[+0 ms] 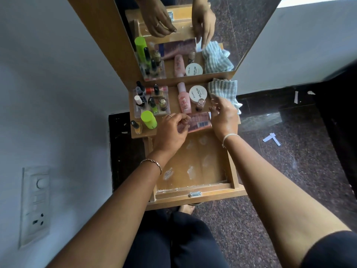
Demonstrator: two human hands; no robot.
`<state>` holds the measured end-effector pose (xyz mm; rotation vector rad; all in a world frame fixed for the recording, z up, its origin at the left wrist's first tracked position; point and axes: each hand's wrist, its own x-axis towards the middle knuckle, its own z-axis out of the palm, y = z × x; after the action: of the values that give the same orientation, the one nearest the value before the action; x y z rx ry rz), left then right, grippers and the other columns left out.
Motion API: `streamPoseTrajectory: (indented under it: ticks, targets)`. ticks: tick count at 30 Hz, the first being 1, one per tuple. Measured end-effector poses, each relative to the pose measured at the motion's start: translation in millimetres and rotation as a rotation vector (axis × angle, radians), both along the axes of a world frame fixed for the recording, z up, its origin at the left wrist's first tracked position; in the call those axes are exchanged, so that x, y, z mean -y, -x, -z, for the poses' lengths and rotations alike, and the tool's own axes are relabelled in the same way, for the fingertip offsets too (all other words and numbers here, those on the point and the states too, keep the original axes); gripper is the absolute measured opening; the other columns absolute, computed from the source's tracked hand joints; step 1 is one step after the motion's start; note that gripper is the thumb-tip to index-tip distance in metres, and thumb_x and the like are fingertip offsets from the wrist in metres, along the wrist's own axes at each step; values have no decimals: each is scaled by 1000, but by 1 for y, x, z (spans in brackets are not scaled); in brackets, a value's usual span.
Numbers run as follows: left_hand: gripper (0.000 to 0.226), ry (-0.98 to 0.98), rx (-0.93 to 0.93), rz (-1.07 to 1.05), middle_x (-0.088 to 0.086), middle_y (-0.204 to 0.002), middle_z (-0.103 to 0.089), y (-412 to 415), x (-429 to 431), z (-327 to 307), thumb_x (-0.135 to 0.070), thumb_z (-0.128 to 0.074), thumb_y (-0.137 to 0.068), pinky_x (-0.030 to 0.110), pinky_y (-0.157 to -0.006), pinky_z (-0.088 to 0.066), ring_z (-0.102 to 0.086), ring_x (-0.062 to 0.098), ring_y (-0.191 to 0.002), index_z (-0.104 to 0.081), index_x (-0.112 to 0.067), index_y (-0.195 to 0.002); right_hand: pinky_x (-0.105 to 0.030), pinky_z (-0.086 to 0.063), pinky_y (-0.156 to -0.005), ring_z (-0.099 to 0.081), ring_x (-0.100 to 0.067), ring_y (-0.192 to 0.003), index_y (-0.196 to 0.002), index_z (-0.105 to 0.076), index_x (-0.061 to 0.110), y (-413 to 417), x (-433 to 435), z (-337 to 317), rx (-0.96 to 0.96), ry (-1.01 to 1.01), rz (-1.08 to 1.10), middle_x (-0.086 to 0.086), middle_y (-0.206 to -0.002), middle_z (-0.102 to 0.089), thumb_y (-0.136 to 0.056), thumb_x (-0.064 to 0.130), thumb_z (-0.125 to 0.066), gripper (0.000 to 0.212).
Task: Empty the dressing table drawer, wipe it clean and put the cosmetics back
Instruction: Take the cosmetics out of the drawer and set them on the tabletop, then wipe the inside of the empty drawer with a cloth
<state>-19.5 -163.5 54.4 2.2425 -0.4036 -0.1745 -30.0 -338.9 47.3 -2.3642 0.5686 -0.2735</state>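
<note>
The open wooden drawer is empty, with white powdery smears on its bottom, so I judge the wiping is not yet done. The cosmetics stand on the small wooden worktop above it, under the mirror.

The left hand has its fingers curled on the near end of a flat pink packet with a barcode. If they really pinch it, I cannot tell. The right hand hovers beside the packet's other end, fingers spread and holding nothing.

The packet looks light and stiff, and easy to lift by its long edges. The striped grey-and-white cloth, lying just behind the right hand, is soft and can be bunched anywhere. The small glass nail polish bottles in the clear plastic tray are probably fragile and tip easily.

The floor is dark speckled stone, with paper scraps.
</note>
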Motion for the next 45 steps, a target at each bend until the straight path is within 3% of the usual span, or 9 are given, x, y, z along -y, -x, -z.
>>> streamPoseTrajectory:
  ticks: [3, 7, 10, 14, 20, 28, 34, 39, 45]
  targets:
    - [18, -28, 19, -6, -5, -88, -67, 5, 4, 0, -12, -71, -80, 33, -79, -53, -60, 15, -86, -68, -20, -97, -29, -45, -95, -60, -23, -108, -126, -61, 12, 5, 10, 2, 19, 48, 56, -7, -118, -66, -89, 4, -60, 37]
    - [13, -23, 5, -23, -5, -87, -66, 14, 6, 2, -17, -71, -81, 9, -74, -44, -60, 11, -84, -70, -19, -94, -30, -40, -96, -54, -24, -111, -121, -60, 15, 4, 31, 10, -34, 132, 186, -6, -120, -61, -89, 20, -62, 32]
    - [9, -6, -23, -37, -5, -85, -65, 23, 3, 9, -22, -71, -84, 23, -68, -53, -61, 12, -76, -70, -18, -92, -30, -38, -98, -51, -24, -116, -120, -60, 15, -3, 45, 15, -132, 147, 256, -7, -124, -57, -90, 27, -61, 32]
    - [5, -12, -11, -71, -3, -79, -62, 32, -2, 24, -21, -70, -84, 33, -66, -53, -58, 14, -71, -70, -18, -88, -36, -38, -103, -45, -25, -125, -131, -51, 15, -13, 59, 28, -227, 80, 232, -6, -135, -52, -89, 37, -65, 50]
    - [4, -37, -25, -79, -6, -82, -62, 39, -2, 43, -18, -68, -85, 26, -68, -52, -60, 10, -73, -70, -17, -89, -42, -49, -94, -54, -30, -114, -117, -59, 17, -27, 75, 45, -299, 32, 251, -7, -118, -63, -77, 57, -68, 58]
    - [5, -50, -48, -89, -9, -85, -64, 49, 3, 46, -23, -65, -87, 28, -68, -53, -58, 5, -74, -68, -26, -89, -34, -50, -92, -60, -28, -108, -110, -67, 13, -30, 72, 41, -297, -104, 304, -7, -114, -66, -80, 37, -68, 39]
    - [6, -17, -32, -87, -5, -83, -68, 54, -8, 35, -15, -67, -86, 23, -68, -49, -59, 9, -73, -71, -18, -89, -29, -41, -93, -55, -25, -108, -109, -59, 10, -11, 73, 27, -214, -195, 447, -12, -121, -52, -82, 25, -59, 31]
    - [7, 1, -30, -81, -9, -83, -66, 65, -22, 25, -15, -66, -86, 24, -71, -51, -59, 10, -76, -70, -16, -91, -36, -48, -91, -61, -27, -101, -103, -52, 9, 21, 68, 11, -98, -297, 551, -10, -108, -63, -78, 31, -59, 34]
    - [10, 46, -73, -114, -3, -87, -67, 79, -44, 19, -15, -65, -86, 31, -72, -55, -62, 12, -75, -68, -23, -93, -36, -50, -79, -57, -17, -77, -89, -44, 17, 85, 40, -10, 77, -275, 614, 8, -79, -53, -76, 25, -64, 26]
